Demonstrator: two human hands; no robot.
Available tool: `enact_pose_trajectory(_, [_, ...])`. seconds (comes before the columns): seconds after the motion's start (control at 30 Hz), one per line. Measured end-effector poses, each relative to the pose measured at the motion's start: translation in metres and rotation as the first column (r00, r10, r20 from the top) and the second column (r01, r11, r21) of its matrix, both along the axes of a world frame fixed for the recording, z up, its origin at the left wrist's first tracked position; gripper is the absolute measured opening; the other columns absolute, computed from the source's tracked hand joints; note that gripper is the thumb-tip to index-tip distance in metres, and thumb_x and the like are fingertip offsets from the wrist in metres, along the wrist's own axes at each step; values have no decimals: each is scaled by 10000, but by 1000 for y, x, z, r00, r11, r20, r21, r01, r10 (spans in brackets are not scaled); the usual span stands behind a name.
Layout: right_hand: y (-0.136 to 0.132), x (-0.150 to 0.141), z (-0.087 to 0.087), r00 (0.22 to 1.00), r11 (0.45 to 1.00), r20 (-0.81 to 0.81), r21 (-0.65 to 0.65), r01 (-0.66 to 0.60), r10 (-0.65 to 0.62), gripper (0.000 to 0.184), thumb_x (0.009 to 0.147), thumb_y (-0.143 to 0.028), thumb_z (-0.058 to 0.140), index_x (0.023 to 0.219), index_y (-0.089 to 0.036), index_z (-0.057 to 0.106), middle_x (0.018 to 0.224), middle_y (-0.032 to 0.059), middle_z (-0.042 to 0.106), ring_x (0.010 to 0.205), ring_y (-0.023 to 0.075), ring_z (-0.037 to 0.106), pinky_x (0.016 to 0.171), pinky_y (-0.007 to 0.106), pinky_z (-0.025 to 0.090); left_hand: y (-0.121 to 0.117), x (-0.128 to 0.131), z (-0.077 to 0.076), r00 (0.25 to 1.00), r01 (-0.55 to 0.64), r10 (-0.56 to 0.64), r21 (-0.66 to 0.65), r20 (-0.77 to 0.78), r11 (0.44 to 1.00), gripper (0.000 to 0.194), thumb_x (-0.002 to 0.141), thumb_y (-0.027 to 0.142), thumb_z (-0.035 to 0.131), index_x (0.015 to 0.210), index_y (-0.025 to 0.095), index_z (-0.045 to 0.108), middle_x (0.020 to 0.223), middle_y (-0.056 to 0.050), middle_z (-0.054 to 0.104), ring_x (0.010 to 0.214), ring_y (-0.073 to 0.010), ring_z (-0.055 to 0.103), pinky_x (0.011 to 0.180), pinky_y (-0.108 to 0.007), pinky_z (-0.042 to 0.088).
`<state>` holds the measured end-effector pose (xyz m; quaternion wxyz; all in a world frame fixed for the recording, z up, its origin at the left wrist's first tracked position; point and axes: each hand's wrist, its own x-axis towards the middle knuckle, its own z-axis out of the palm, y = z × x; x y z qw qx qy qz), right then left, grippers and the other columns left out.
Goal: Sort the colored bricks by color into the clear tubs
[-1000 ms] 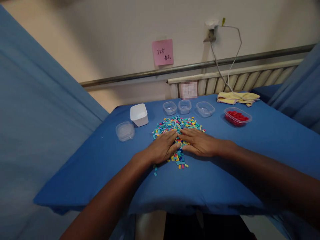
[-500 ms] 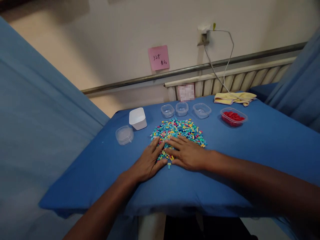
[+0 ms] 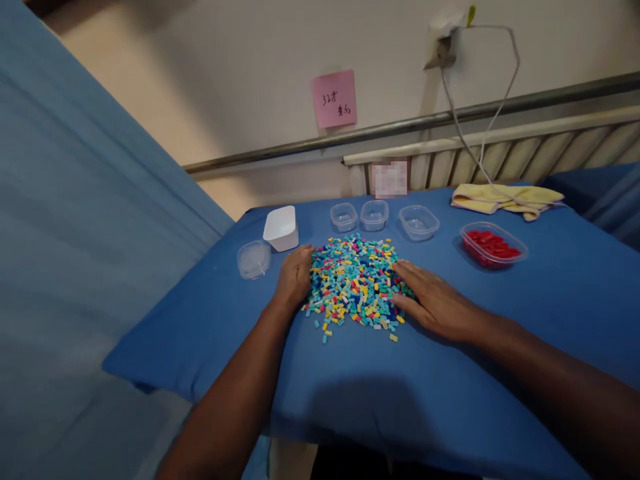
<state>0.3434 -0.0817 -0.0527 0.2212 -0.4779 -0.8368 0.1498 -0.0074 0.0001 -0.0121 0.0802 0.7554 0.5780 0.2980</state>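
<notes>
While the right hand (image 3: 433, 301) lay along the right edge of the pile, thumb apart from its extended fingers and clamped on nothing, the left hand (image 3: 296, 279) stood curved at the left edge; its fingertips were partly hidden, and whether they pinched anything could not be told.

Bricks (image 3: 355, 280): small, many, in turquoise, yellow, pink, dark blue and white; heaped between the two hands on a blue cloth (image 3: 210, 333), with a few strays toward the near side.

White tub (image 3: 283, 241): one, beyond the left hand. Clear container (image 3: 254, 260): one, just beside the tub, nearer the left edge.

Clear boxes (image 3: 419, 234): three, in a row behind the heap.

Red pieces (image 3: 493, 245): in a further clear box, right of that row.

Yellow towel (image 3: 500, 199): one, crumpled, at the back right, a white cord (image 3: 463, 137) running down to it.

Pink note (image 3: 335, 100): one, handwritten, on the wall above a metal pipe (image 3: 310, 143).
</notes>
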Motion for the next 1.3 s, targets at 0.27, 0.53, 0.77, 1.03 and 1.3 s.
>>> enact_pose_trajectory(0.27, [-3, -45, 5, 989, 990, 45, -24, -140, 141, 918, 1028, -806, 463, 1760, -270, 326, 1840, 123, 188, 1698, 398, 169, 1360, 651, 240, -2, -24, -6, 1000, 2, -5, -157, -15, 988, 790, 1137, 636, 133, 1581, 161, 582, 1713, -115, 497, 1628, -272, 413, 1375, -528, 292])
enact_pose_trajectory(0.53, [1, -98, 26, 964, 964, 5, -30, -264, 265, 901, 1034, -800, 462, 1739, -246, 382, 1842, 125, 148, 1714, 371, 89, 1387, 624, 137, -6, -24, -3, 984, 106, -134, -221, -116, 969, 824, 1127, 661, 146, 1672, 127, 458, 1772, -125, 393, 1677, -275, 311, 1396, -521, 236])
enact_pose_trajectory(0.77, [52, -79, 36, 994, 999, -96, 10, -43, 44, 778, 1098, -722, 397, 1710, -242, 430, 1818, 118, 297, 1686, 343, 253, 1364, 596, 221, -2, -24, -7, 993, 87, -100, -202, -56, 976, 813, 1123, 673, 162, 1649, 161, 511, 1751, -116, 433, 1659, -281, 354, 1389, -522, 260])
enact_pose_trajectory(1.03, [110, -64, 10, 986, 980, 113, -145, 138, -122, 826, 1126, -691, 269, 1692, -112, 433, 1794, 210, 314, 1691, 380, 218, 1356, 597, 216, 1, -15, -6, 978, 109, -156, -302, -137, 947, 795, 1118, 691, 180, 1697, 214, 443, 1782, -123, 360, 1687, -332, 277, 1370, -627, 209])
enact_pose_trajectory(1.3, [69, -132, 39, 989, 985, -40, -90, -149, 146, 810, 1110, -727, 338, 1710, -186, 411, 1792, 167, 344, 1678, 335, 281, 1362, 586, 230, -3, -4, -8, 929, 329, -358, -233, -92, 915, 679, 1148, 602, 247, 1637, 230, 535, 1777, -125, 375, 1674, -316, 316, 1364, -604, 266])
